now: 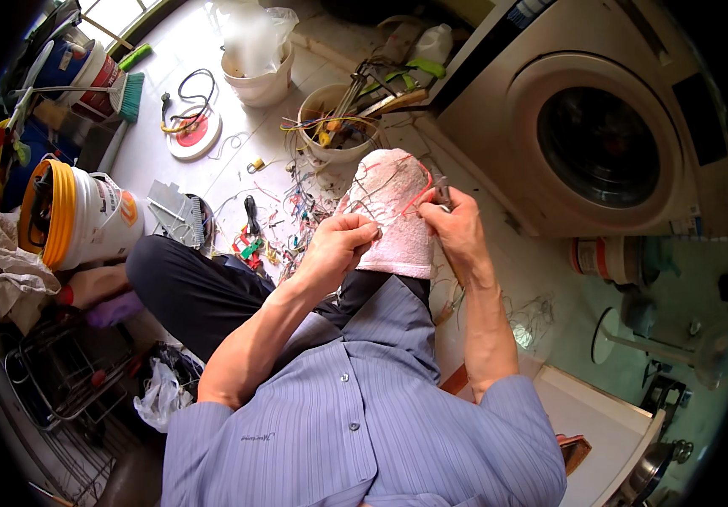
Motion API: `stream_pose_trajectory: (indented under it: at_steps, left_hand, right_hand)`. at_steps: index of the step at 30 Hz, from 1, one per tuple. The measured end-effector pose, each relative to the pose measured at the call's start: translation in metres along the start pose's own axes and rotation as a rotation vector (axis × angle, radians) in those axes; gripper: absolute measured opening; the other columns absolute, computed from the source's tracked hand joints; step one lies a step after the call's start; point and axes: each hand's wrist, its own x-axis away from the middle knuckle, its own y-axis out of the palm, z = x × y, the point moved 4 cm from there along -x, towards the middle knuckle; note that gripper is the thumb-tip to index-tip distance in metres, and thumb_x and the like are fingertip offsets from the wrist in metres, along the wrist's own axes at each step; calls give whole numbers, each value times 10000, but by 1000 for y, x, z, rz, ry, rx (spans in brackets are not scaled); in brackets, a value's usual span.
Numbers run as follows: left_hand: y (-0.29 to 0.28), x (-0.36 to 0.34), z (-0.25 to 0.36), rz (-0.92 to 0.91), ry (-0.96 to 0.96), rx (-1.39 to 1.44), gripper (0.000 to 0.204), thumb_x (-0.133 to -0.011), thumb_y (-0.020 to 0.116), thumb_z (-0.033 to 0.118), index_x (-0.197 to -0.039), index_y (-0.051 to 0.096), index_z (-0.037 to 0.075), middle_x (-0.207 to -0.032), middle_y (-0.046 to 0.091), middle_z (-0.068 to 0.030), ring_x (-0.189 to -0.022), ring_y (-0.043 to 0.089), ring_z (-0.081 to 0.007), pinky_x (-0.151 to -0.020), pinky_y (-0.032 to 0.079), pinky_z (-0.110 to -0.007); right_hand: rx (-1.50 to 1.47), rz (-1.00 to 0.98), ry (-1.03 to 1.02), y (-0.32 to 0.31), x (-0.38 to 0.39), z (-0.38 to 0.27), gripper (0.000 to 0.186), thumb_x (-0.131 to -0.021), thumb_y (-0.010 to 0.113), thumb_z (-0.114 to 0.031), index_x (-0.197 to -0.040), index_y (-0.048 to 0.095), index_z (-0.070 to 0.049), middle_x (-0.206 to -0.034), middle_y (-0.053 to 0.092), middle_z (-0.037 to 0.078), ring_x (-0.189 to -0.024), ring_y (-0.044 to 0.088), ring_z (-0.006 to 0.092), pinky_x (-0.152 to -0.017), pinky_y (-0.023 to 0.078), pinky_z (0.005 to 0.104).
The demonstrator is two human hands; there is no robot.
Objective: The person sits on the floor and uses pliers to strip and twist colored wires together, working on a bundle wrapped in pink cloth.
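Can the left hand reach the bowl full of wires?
Probably yes. The left hand pinches a wire on the pink towel, and the bowl sits just beyond the knee with nothing between, but it would need leaning forward.

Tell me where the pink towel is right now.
In the head view, the pink towel is draped over the person's knee at centre, between the left hand and right hand, below the wire-filled white bucket.

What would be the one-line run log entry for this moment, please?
left hand: pinches thin wire | right hand: holds red wire and small tool | pink towel over knee
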Motion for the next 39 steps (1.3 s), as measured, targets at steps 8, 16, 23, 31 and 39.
stream_pose_trajectory:
  at_steps: [8, 16, 23, 31, 39]
  left_hand:
    - [-5, -7, -2, 25, 34, -31, 151, -978, 649, 151, -878, 648, 38, -625, 474, 58, -469, 324, -32, -423, 224, -224]
    - [-2, 0, 3, 95, 241, -369, 173, -937, 636, 137, -875, 675, -19, -709, 571, 46, -643, 454, -43, -571, 364, -242]
    - [1, 8, 7, 72, 288, -465, 190, -944, 630, 158, -909, 686, -20, -727, 592, 13, -669, 501, -72, -600, 408, -261]
    - [-13, 1, 9, 148, 534, -899, 242, -939, 630, 121, -1139, 674, -7, -925, 711, -72, -824, 651, -177, -736, 510, -299]
    - [32, 15, 22, 121, 966, -1234, 313, -863, 756, 140, -1154, 677, 57, -931, 688, -91, -888, 660, -304, -775, 501, -427]
  right_hand:
    - [320, 158, -83, -31, -4, -16, 77, -858, 671, -59, -907, 690, -3, -684, 631, 44, -586, 571, 120, -556, 447, 295]
    - [648, 321, -478, -37, 9, -24, 225, -861, 707, -73, -1085, 728, -60, -1054, 684, 142, -895, 692, 316, -788, 552, 379]
    - [479, -37, -495, 4, 10, 11, 202, -855, 719, -39, -1057, 723, -33, -933, 728, 105, -856, 713, 221, -776, 560, 331]
    - [244, -148, -199, 7, 14, 4, 113, -879, 709, -55, -951, 715, 32, -821, 743, 107, -776, 679, 108, -704, 541, 284]
    - [208, -185, -147, 20, 18, 4, 365, -878, 691, -91, -1218, 639, 32, -841, 691, 70, -738, 593, 79, -682, 525, 286]
